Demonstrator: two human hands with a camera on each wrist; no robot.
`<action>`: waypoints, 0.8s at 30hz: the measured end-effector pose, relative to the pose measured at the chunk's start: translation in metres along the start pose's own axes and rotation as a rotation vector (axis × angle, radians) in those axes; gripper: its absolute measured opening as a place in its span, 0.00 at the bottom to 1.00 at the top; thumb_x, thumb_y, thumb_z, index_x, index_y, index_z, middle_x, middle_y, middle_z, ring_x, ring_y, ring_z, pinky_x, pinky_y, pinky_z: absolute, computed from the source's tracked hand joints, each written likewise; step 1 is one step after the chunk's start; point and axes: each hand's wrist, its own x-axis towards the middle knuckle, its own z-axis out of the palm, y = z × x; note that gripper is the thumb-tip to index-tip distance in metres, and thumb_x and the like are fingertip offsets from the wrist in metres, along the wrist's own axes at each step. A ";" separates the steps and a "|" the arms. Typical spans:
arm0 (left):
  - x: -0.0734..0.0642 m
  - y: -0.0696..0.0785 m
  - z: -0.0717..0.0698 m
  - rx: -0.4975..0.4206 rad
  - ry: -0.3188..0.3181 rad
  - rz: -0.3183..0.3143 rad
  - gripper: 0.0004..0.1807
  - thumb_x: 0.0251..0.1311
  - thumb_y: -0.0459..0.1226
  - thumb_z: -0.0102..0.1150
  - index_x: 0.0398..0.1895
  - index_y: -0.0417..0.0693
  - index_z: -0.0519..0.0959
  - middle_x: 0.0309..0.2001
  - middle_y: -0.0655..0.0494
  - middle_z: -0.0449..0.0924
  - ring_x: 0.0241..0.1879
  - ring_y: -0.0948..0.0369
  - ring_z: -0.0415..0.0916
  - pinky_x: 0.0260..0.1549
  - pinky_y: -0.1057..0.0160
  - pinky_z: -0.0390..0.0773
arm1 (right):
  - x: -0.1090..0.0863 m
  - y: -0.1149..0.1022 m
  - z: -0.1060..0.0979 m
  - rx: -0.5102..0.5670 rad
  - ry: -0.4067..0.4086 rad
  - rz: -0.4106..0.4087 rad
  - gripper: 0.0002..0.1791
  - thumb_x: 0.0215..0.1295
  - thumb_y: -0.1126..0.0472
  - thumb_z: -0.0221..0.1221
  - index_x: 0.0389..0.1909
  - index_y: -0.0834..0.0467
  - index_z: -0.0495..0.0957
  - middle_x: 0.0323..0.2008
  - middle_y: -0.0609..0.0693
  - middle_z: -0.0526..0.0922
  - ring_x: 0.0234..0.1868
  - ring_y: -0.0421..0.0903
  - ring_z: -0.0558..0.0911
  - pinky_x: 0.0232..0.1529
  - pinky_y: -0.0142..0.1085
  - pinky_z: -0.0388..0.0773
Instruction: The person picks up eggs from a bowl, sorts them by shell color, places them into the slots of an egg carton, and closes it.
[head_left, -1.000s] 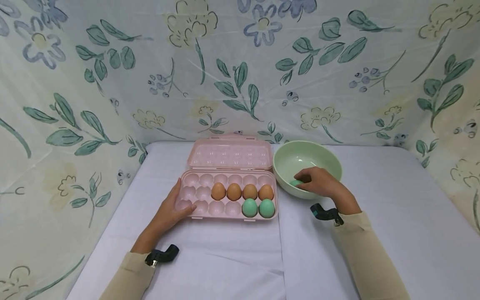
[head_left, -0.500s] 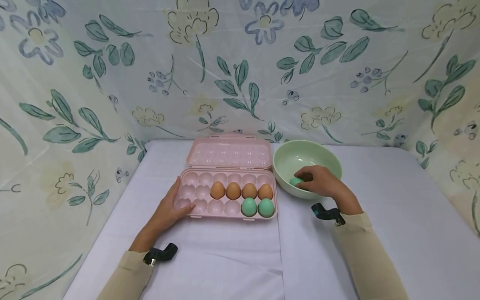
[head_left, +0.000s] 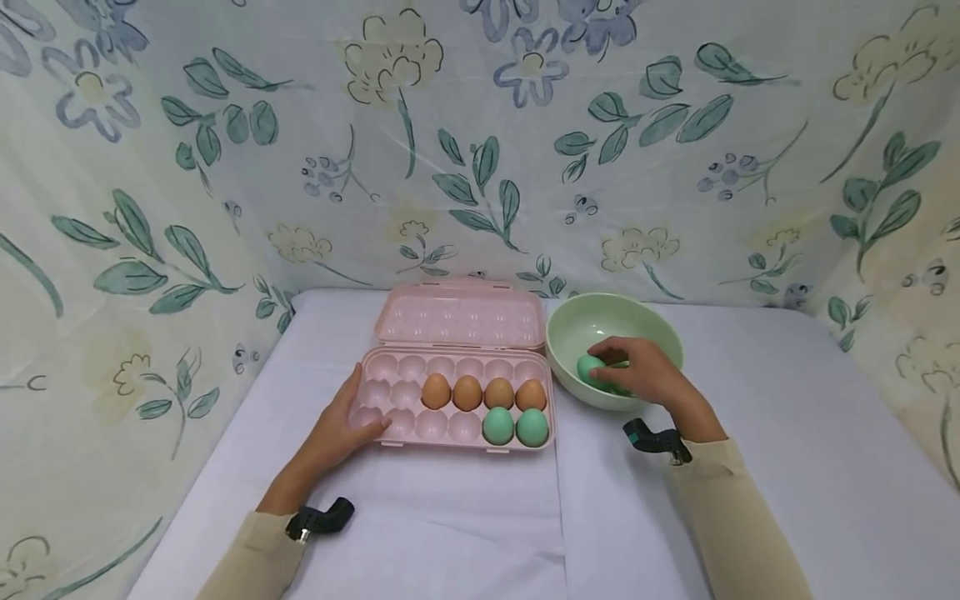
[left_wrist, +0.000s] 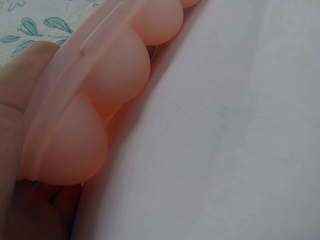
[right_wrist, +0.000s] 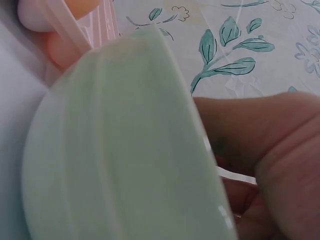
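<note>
At the left end of an open pink egg carton (head_left: 450,446), my left hand (head_left: 333,433) grips its edge, thumb over the front corner. The left wrist view shows the carton's rounded cups (left_wrist: 117,67) from the side, with fingers partly hidden below. Four-egg detail aside, several brown eggs (head_left: 467,393) fill part of the middle row, and two green eggs (head_left: 515,426) sit at the front right. Inside the light green bowl (head_left: 585,321), my right hand (head_left: 645,371) pinches a green egg (head_left: 589,368). The bowl's wall (right_wrist: 135,140) hides that egg in the right wrist view.
The carton's lid (head_left: 459,317) lies back behind the cups. Right beside the carton stands the bowl. A white cloth (head_left: 450,517) covers the table, and a floral curtain (head_left: 480,142) hangs behind and at both sides.
The green egg in my right hand has risen slightly in the bowl and shows more. My left hand keeps its place on the carton. The head view has tilted a little.
</note>
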 end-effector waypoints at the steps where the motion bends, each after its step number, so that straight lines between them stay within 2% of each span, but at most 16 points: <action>1: -0.001 0.000 0.001 0.000 0.000 0.004 0.60 0.51 0.53 0.67 0.78 0.51 0.37 0.77 0.48 0.41 0.74 0.45 0.44 0.65 0.36 0.52 | 0.000 0.000 0.001 0.007 0.009 0.002 0.19 0.60 0.58 0.67 0.51 0.60 0.80 0.46 0.56 0.83 0.49 0.56 0.81 0.50 0.51 0.78; 6: -0.001 -0.002 0.002 0.000 0.012 0.025 0.60 0.51 0.53 0.67 0.78 0.51 0.37 0.77 0.50 0.42 0.74 0.45 0.45 0.65 0.37 0.53 | 0.001 -0.001 0.002 0.035 0.060 0.025 0.24 0.63 0.57 0.64 0.57 0.62 0.75 0.52 0.60 0.80 0.53 0.60 0.78 0.53 0.53 0.76; 12: 0.000 -0.001 0.001 0.002 -0.002 -0.005 0.61 0.51 0.55 0.67 0.78 0.53 0.36 0.77 0.52 0.40 0.74 0.47 0.44 0.65 0.37 0.53 | 0.002 -0.003 -0.001 0.064 0.101 0.090 0.25 0.66 0.56 0.61 0.61 0.61 0.73 0.57 0.60 0.77 0.57 0.60 0.75 0.54 0.54 0.74; 19: -0.001 0.000 0.001 0.005 -0.006 -0.020 0.61 0.51 0.55 0.67 0.78 0.55 0.35 0.77 0.51 0.39 0.74 0.47 0.42 0.66 0.37 0.51 | 0.002 -0.006 -0.002 0.136 0.113 0.076 0.25 0.68 0.57 0.59 0.63 0.60 0.72 0.59 0.60 0.75 0.59 0.60 0.74 0.57 0.54 0.72; 24: -0.001 0.000 0.002 -0.005 -0.011 -0.024 0.61 0.51 0.55 0.67 0.78 0.55 0.35 0.77 0.50 0.39 0.74 0.47 0.42 0.66 0.37 0.50 | 0.000 -0.010 -0.002 0.228 0.113 0.060 0.26 0.69 0.56 0.58 0.65 0.61 0.69 0.60 0.61 0.75 0.60 0.59 0.73 0.57 0.54 0.72</action>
